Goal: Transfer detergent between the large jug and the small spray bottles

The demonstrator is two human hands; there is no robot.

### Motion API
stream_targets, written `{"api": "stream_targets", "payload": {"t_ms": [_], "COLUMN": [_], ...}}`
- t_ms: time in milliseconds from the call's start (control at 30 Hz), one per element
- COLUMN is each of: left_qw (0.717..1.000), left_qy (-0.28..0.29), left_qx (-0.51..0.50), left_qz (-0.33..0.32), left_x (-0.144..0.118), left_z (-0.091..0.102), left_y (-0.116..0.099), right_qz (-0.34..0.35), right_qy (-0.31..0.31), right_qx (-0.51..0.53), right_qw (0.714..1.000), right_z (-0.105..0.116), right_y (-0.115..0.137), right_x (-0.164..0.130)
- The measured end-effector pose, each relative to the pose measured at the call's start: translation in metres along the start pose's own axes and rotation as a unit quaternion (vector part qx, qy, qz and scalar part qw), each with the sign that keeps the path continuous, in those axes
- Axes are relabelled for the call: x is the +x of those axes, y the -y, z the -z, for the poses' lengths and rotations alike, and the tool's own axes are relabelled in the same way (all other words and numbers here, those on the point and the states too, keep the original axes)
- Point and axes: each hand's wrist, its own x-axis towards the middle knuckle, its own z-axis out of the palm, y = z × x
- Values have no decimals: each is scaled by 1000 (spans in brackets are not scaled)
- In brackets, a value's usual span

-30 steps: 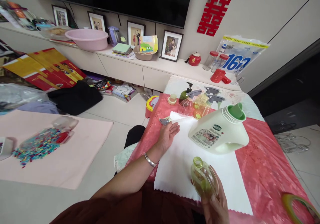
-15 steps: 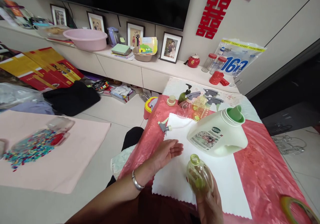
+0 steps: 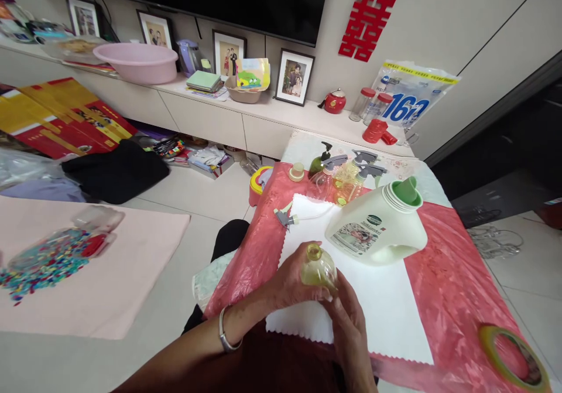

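Note:
Both of my hands are wrapped round a clear yellow-green spray bottle (image 3: pixel 319 269) with its top off, tilted toward the left. My left hand (image 3: pixel 290 276) holds it near the neck and side, a bracelet on the wrist. Around the lower part closes my right hand (image 3: pixel 349 317). Beyond them, on the white cloth (image 3: pixel 395 317), stands a pale green detergent jug (image 3: pixel 373 223), a green piece sitting in its mouth. A grey and green spray trigger head (image 3: pixel 286 217) with a thin tube lies at the cloth's left edge. The bottle's base is hidden by my fingers.
Spray bottles (image 3: pixel 322 185), a green pump bottle (image 3: pixel 317 164) and a pale cap (image 3: pixel 297 171) stand at the far side of the red-covered table (image 3: pixel 443 258). A tape roll (image 3: pixel 514 358) lies front right. A pink sheet with coloured pieces (image 3: pixel 57 258) is at left.
My left hand, previously spread and empty, now grips the bottle. My right hand has brought the bottle left and upward, tilting it. The view has shifted slightly.

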Motion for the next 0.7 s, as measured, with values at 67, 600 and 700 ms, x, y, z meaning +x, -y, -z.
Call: {"api": "stream_targets", "payload": {"t_ms": [67, 600, 700], "left_qw": [997, 975, 974], "left_qy": [-55, -107, -108], "left_qx": [51, 170, 176], "left_qz": [-11, -99, -99], "left_x": [7, 30, 30], "left_z": [6, 9, 9], "left_y": [3, 60, 62], "right_qz": [37, 224, 213], "right_qy": [-69, -243, -225], "right_qx": [-54, -213, -235], "right_qw": [995, 920, 921], "right_z": [14, 77, 84], "right_y": [9, 101, 104], "right_x": [4, 91, 109]}}
